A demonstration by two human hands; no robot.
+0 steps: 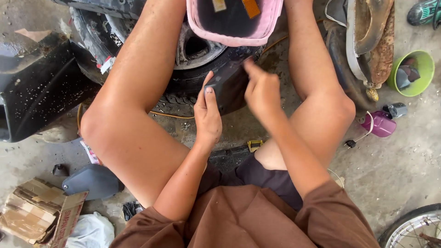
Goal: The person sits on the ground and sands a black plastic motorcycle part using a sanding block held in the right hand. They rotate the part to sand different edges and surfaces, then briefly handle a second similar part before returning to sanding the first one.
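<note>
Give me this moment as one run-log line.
left hand: holds dark panel edge | right hand: presses panel top, blurred | tyre: behind panel | floor: green bowl

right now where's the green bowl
In the head view the green bowl sits on the concrete floor at the far right, beyond the person's right knee, just above the purple bottle and beside the rusty scooter part.

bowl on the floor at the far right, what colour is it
The bowl is lime green, with dark grey pieces inside; the head view shows it best.
</note>
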